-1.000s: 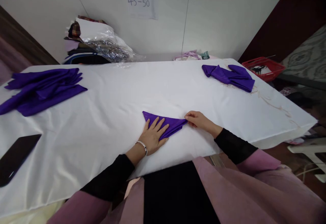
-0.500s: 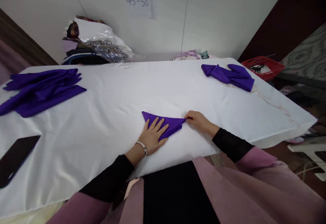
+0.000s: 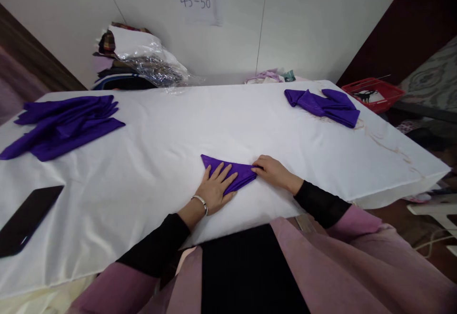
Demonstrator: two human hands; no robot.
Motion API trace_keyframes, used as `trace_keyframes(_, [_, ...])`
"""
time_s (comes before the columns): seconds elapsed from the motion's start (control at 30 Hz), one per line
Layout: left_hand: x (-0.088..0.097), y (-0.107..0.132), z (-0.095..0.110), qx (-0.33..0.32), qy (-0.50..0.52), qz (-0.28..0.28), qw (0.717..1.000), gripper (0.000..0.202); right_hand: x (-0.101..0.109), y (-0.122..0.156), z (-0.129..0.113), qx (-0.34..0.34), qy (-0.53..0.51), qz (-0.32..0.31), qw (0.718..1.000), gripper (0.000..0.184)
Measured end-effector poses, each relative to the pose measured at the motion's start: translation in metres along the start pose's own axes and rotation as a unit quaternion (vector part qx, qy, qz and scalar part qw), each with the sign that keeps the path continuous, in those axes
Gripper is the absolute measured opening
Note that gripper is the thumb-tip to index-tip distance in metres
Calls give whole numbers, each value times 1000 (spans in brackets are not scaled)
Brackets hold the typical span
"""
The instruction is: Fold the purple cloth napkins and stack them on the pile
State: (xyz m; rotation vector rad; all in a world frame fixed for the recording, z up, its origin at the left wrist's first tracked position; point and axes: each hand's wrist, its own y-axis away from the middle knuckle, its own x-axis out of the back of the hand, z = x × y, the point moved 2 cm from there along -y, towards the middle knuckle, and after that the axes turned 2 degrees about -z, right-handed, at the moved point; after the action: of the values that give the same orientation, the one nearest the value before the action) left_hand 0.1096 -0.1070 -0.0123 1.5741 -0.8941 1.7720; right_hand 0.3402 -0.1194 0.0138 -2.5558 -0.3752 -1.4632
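A small folded piece of purple fabric (image 3: 241, 171) lies on the white-covered table in front of me, pointed at its left end. My left hand (image 3: 214, 192) rests flat on it with the fingers spread, hiding its lower left part. At the right end, my right hand (image 3: 273, 171) pinches the fabric's corner between thumb and fingertips. The exact fold under those fingertips is hidden.
Purple cloth pieces (image 3: 67, 126) lie at the left and a purple bundle (image 3: 323, 107) at the back right. A black phone (image 3: 30, 219) is at the left. Against the wall sit stacked clothes (image 3: 132, 59); a red basket (image 3: 385, 96) stands beyond the right edge.
My right hand has moved a little left, bringing the fabric's long right tip inward, so that end is now shorter. The left hand stays pressed on the fabric.
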Motion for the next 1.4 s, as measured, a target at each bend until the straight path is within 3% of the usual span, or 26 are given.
trace_keyframes(0.13, [7, 2, 3, -6, 32, 48, 998, 48, 5, 3, 10, -25, -74, 47, 996, 23])
trace_keyframes(0.3, [12, 3, 8, 38, 63, 137, 988, 30, 12, 25, 14, -41, -83, 118, 989, 22])
trace_keyframes(0.4, [11, 2, 10, 41, 67, 166, 983, 25, 10, 42, 3, 14, -69, 146, 987, 18])
trace_keyframes(0.53, [9, 2, 9, 62, 80, 188, 977, 25, -10, 55, -19, 123, -15, 83, 989, 20])
trace_keyframes(0.73, [6, 4, 9, 65, 78, 184, 978, 24, -32, 39, -30, 115, 119, 45, 985, 24])
trace_keyframes(0.9, [5, 7, 12, 53, 54, 164, 984, 24, -35, 26, -24, 106, 182, 26, 977, 20])
trace_keyframes(1.17, [9, 7, 20, 26, -22, 116, 993, 25, -33, 29, -18, 147, 234, 50, 960, 26])
trace_keyframes(1.3, [8, 8, 22, 27, -45, 113, 992, 25, -28, 34, -19, 152, 207, 35, 966, 26])
trace_keyframes(1.4, [5, 9, 23, 39, -24, 114, 992, 27, -21, 40, -20, 136, 115, 60, 982, 24])
